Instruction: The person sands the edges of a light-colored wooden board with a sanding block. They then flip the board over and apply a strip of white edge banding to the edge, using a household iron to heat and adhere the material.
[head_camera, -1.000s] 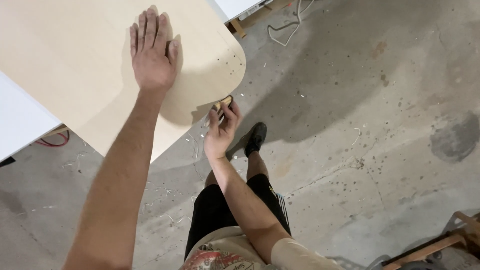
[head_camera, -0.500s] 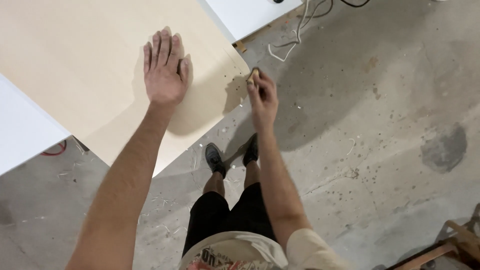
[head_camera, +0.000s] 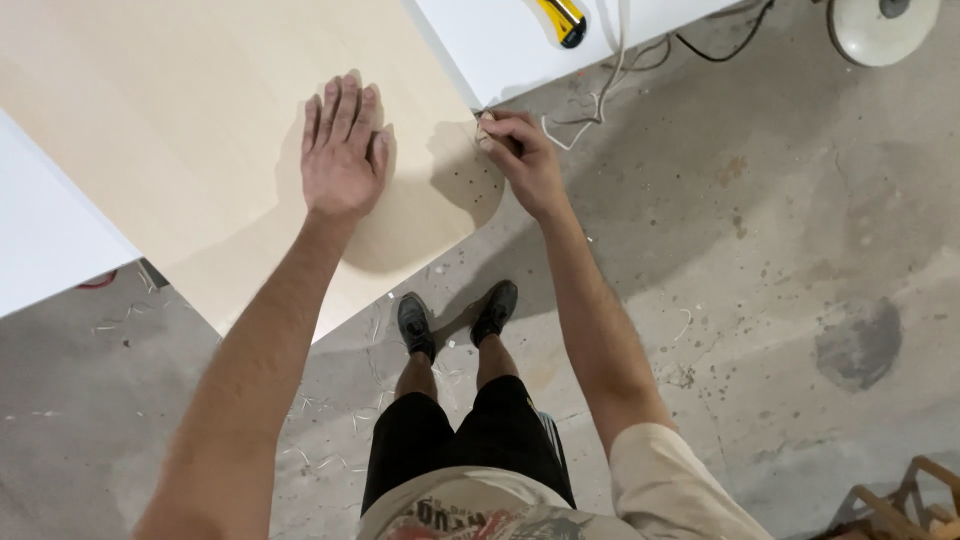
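Observation:
A pale plywood board (head_camera: 170, 130) with a rounded corner fills the upper left. My left hand (head_camera: 342, 150) lies flat on it, fingers spread, pressing down near its rounded corner. My right hand (head_camera: 522, 158) is closed around a small pale piece (head_camera: 485, 128), likely sandpaper, held against the board's edge close to the white table. Most of that piece is hidden by my fingers.
A white table (head_camera: 520, 40) at the top carries a yellow tool (head_camera: 562, 18) and cables (head_camera: 610, 80). Another white surface (head_camera: 45, 240) sits at the left. A round white object (head_camera: 880, 25) is top right. Shavings litter the concrete floor (head_camera: 780, 300); a wooden frame (head_camera: 900, 500) is bottom right.
My right hand has slid along the board's rounded edge, up toward the white table. My left hand stays flat on the board. The view has shifted, showing more of the white table.

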